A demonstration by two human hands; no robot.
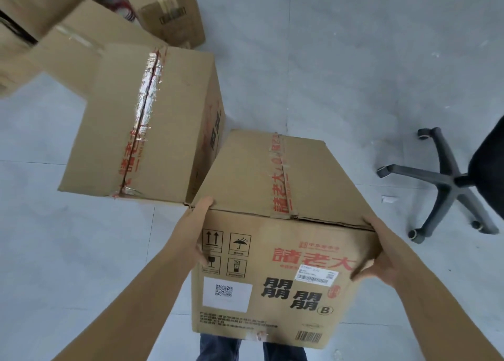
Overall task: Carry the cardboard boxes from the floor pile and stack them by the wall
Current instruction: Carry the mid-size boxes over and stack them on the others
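Note:
A taped cardboard box (275, 251) with red and black print hangs in front of me, above my legs. My left hand (197, 229) grips its upper left corner, thumb on the top edge and fingers on the near face. My right hand (379, 259) grips the upper right corner, fingers spread over the near face. A second, similar box (141, 126) stands on the floor just left of and behind the held one. More boxes (169, 8) are piled at the top left.
An office chair's black star base (447, 183) with castors stands on the grey tiled floor at the right, its seat edge at the frame's border. A scrap of paper (388, 199) lies near it. Open floor (341, 60) stretches ahead.

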